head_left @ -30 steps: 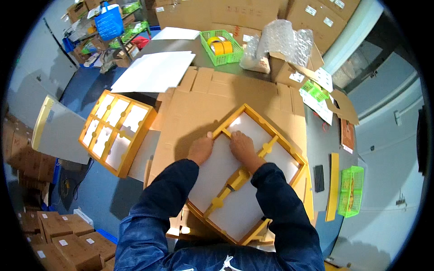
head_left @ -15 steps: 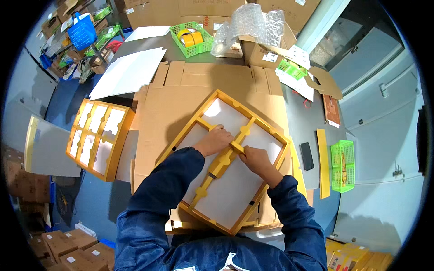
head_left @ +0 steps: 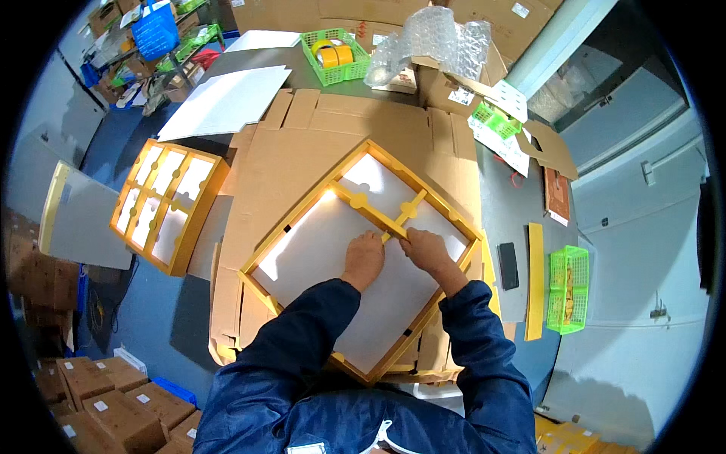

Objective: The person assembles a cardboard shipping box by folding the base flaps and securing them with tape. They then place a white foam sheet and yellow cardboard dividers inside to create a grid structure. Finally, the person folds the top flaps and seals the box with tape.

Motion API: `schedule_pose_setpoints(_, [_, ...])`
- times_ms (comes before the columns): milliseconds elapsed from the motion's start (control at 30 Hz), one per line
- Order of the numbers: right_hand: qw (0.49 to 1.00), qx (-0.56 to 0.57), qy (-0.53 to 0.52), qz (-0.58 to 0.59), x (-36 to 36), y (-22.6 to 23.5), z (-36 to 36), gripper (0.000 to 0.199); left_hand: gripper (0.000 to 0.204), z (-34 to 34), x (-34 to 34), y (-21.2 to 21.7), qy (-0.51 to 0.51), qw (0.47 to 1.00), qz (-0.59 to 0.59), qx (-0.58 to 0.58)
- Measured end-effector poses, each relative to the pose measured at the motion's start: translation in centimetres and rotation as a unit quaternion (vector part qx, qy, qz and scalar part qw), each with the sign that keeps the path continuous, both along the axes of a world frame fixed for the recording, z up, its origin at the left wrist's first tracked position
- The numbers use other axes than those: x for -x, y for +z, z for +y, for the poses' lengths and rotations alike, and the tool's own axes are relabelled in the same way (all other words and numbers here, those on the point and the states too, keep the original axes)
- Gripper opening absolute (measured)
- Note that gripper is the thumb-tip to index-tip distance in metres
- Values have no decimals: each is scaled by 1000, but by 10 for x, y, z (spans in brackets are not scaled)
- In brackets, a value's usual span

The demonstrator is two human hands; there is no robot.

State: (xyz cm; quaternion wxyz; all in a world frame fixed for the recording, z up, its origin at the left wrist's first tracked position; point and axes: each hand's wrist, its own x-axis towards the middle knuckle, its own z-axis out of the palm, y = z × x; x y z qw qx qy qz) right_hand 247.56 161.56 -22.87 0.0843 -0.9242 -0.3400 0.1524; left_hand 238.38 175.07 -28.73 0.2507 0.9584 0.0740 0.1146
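A yellow wooden frame [head_left: 299,203] with a white base lies turned at an angle on flattened cardboard. Inside it, a yellow notched divider strip [head_left: 363,203] slants from the upper left side to my hands. A shorter stretch of divider strip [head_left: 412,206] crosses it near the upper right. My right hand [head_left: 427,251] is closed on the lower right end of the slanting strip. Close beside it, my left hand [head_left: 364,259] is curled at the strips' crossing; its fingertips are hidden. My left forearm covers part of the frame's lower left.
At left stands another yellow frame with several compartments [head_left: 178,261]. White sheets [head_left: 219,102] and a green basket of tape rolls [head_left: 336,74] lie beyond the cardboard [head_left: 318,132]. At right are a black phone [head_left: 508,266], a yellow strip [head_left: 535,284] and a green basket [head_left: 560,303].
My left hand has moved down and toward me. The slanting strip now reaches my right hand, and the long strip's lower part no longer shows. The frame sits slightly farther left.
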Motion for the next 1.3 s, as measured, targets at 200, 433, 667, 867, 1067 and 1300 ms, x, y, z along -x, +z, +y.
schedule_pose_setpoints(200, [995,-6,-19,102,-2,-8,1,33,8,-9,0,5,22,999,-36,9])
schedule_pose_setpoints(433, [994,-7,-17,108,1,-4,-3,37,10,-16,7,11,15,1000,-23,0])
schedule_pose_setpoints(667, [994,-1,-48,99,16,-27,-6,35,10,-21,9,6,-3,993,-14,-113])
schedule_pose_setpoints(867, [998,24,-35,55,18,-27,-5,38,13,-19,3,8,6,987,-10,-163])
schedule_pose_setpoints(1067, [987,-14,-75,140,17,-23,-7,36,12,-11,4,8,-21,998,-44,-27])
schedule_pose_setpoints(1300, [994,4,-46,99,16,-17,-7,33,9,-15,6,12,19,999,-36,22])
